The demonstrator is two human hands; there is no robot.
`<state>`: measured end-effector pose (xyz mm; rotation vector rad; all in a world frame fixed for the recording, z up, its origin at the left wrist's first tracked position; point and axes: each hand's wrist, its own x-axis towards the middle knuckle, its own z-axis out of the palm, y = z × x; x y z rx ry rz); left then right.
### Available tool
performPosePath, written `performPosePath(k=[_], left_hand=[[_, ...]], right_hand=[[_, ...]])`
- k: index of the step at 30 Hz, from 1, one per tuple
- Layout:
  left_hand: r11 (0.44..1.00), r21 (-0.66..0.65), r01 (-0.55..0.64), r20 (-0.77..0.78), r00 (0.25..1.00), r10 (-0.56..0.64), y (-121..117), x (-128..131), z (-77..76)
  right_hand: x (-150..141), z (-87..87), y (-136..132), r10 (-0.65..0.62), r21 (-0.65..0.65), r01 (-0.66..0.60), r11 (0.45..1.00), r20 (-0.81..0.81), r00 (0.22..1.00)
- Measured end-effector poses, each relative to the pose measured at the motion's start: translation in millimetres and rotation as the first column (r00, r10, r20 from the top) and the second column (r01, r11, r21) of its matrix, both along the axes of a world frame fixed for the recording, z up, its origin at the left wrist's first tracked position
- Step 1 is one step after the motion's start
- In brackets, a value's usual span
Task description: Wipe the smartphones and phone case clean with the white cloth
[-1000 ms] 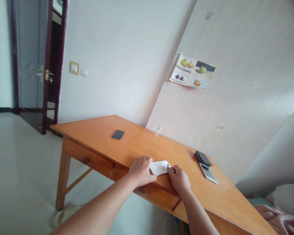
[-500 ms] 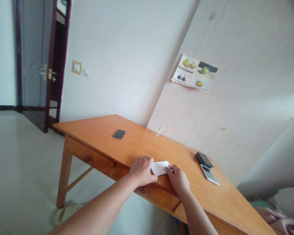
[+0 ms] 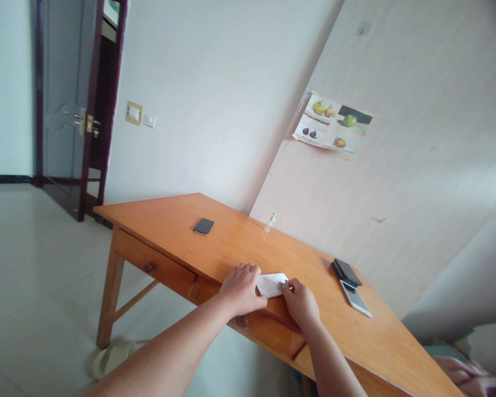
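A flat white phone-like object (image 3: pixel 270 285) lies at the front edge of the wooden table (image 3: pixel 169 220). Around its left end my left hand (image 3: pixel 243 288) is closed, fingers on the far side and thumb along the near side. My right hand (image 3: pixel 301 300) pinches at the right end, beside a small dark spot. The fingertips cover that corner, so its detail is hidden.
A dark phone (image 3: pixel 204 226) lies left on the table. A clear pump bottle (image 3: pixel 270 221) stands near the wall. To the right, a white phone (image 3: pixel 356 298) touches a dark stacked pair of flat items (image 3: pixel 347 272). Below the tabletop are drawers with round knobs (image 3: pixel 149 267).
The camera view has turned slightly left, so the room appears shifted a little to the right. Both hands keep nearly the same hold on the white object.
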<state>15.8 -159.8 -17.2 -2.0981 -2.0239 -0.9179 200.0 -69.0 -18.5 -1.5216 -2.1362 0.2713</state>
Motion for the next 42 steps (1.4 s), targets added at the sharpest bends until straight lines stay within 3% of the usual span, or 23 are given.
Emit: performPosePath(k=[2,6,8,14,17,19,24,30,33,36,39,42], left_hand=[[1.0,-0.009,-0.003,-0.004,1.0,0.003,-1,0,1.8],[0.999,-0.048,-0.008,-0.005,1.0,0.008,-3,1,5.2],[0.998,-0.057,-0.006,-0.004,1.0,0.006,-4,1,6.0],[0.999,-0.053,-0.005,-0.001,1.0,0.005,-3,1,4.0],[1.0,-0.026,0.002,-0.003,1.0,-0.002,-1,0,1.9],[1.0,-0.018,0.007,-0.003,1.0,-0.007,-1,0,0.9],[1.0,-0.028,-0.004,-0.014,1.0,0.004,-1,0,1.2],[0.999,-0.048,-0.012,-0.008,1.0,0.012,-3,1,4.0],[0.999,-0.05,-0.02,-0.003,1.0,0.02,-3,1,4.3],[0.999,-0.039,-0.011,-0.003,1.0,0.01,-2,1,3.7],[1.0,-0.024,-0.01,-0.01,1.0,0.01,-2,1,3.4],[0.999,-0.038,-0.016,0.001,1.0,0.016,-3,1,4.3]], right_hand=[[-3,-0.8,-3,0.004,0.005,-0.004,1.0,-0.013,1.0],[-21,-4.4,-19,0.237,0.0,-0.237,0.971,-0.077,0.969],[-23,-4.1,-20,0.271,-0.007,-0.273,0.962,-0.073,0.96],[4,5.7,9,-0.037,-0.004,0.037,0.999,0.043,0.998],[4,6.4,10,-0.071,0.012,0.07,0.997,0.045,0.996],[-6,3.7,1,-0.016,0.009,0.016,1.0,0.037,0.999],[-26,-0.7,-14,0.286,-0.002,-0.286,0.958,-0.043,0.957],[4,6.4,12,-0.042,0.0,0.042,0.999,0.03,0.999],[5,6.3,12,-0.051,0.006,0.051,0.999,0.032,0.998],[-11,2.2,0,0.09,-0.027,-0.09,0.996,-0.007,0.996],[-25,-0.7,-10,0.308,-0.074,-0.317,0.946,-0.105,0.945],[-22,1.0,-6,0.279,-0.074,-0.288,0.955,-0.107,0.954]])
